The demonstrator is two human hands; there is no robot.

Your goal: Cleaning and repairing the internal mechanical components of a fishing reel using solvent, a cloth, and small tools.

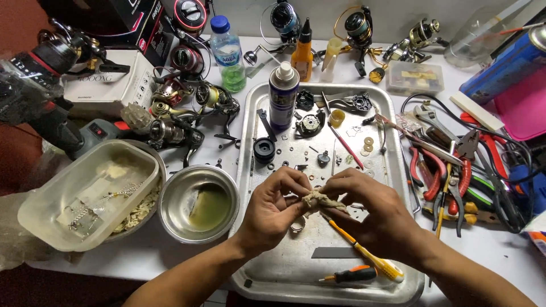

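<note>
While both forearms angle in from the near edge, the left hand (273, 207) and right hand (364, 207) meet over the metal tray (392, 102), fingers curled shut around a small rag (319, 200) (a yellow screwdriver (364, 253) lies beneath); beyond, loose washers (368, 144) crowd toward a spray can (283, 94)

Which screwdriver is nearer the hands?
The yellow-handled screwdriver: its shaft runs up under the right hand. The black-and-orange screwdriver lies lower on the tray, apart.
</note>
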